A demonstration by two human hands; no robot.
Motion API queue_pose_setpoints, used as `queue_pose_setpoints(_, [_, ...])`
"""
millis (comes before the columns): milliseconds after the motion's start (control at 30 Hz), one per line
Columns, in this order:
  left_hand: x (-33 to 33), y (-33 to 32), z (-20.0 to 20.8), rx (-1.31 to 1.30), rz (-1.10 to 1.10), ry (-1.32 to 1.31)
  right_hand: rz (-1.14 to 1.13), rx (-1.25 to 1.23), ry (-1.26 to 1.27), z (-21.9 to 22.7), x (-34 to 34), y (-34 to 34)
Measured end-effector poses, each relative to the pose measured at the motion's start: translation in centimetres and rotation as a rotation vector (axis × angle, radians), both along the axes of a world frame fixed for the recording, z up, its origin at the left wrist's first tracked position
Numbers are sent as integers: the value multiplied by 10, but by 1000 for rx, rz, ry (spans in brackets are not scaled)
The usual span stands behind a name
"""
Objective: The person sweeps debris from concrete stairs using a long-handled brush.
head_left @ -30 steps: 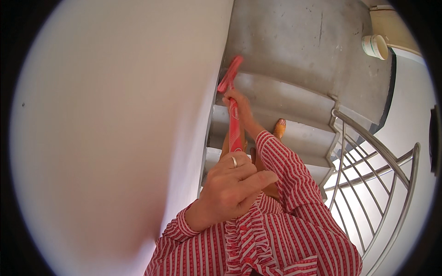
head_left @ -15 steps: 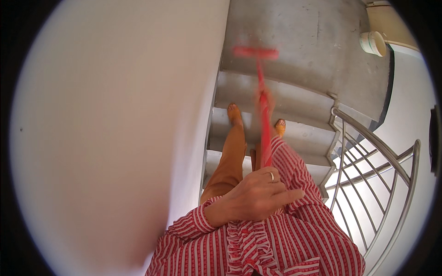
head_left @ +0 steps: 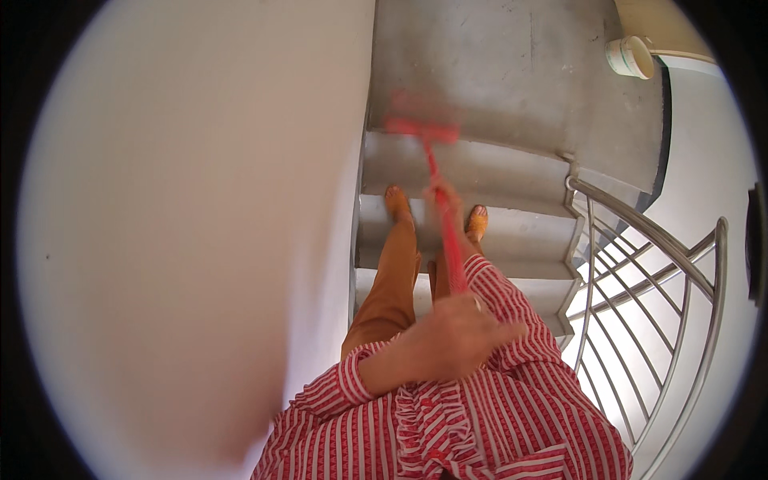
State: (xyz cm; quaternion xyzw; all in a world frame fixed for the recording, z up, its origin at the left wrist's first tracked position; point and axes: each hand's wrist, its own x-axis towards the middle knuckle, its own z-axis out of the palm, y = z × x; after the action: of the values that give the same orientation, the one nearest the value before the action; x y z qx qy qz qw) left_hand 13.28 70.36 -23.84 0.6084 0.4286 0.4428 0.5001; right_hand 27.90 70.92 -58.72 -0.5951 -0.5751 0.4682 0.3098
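Observation:
I hold a red long-handled floor tool point(head_left: 450, 244) with a wide T-shaped head, using both hands. My left hand point(head_left: 450, 336), blurred, is closed around the upper end of the handle in front of my body. Farther down the shaft, my right hand point(head_left: 446, 202) wraps round it. Motion smears the tool's head, at the landing's edge by the top of the stair flight below me; I cannot make out whether it has bristles or a rubber blade. My feet stand on a grey step point(head_left: 512, 234), in mustard-coloured shoes.
A white wall point(head_left: 192, 200) rises close on the left. On the right runs a curved metal railing point(head_left: 632, 214) with thin bars. Beyond the steps lies a grey landing point(head_left: 496, 64), where a white bucket point(head_left: 620, 58) sits at the far right.
The tool's head has come back toward me, from out on the landing to its edge. My right hand has come nearer with the shaft. The view has shifted slightly.

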Motion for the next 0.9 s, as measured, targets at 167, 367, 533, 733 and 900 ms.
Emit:
queue_pose_setpoints(167, [4, -10, 3, 79, 145, 16, 127, -124, -15, 21, -3, 24])
queue_pose_setpoints(367, [-1, -29, 7, -38, 859, -128, 217, 201, -117, 103, -60, 137])
queue_pose_setpoints(533, [-3, -31, -10, -56, 826, 46, 404, 350, -141, 78, -52, 148])
queue_pose_setpoints(733, [-9, -59, -18, -80, 545, 121, 736, 132, -272, 33, -28, 36])
queue_pose_setpoints(900, [-8, -64, -18, -23, 430, 44, 616, 130, -271, 76, -12, 63])
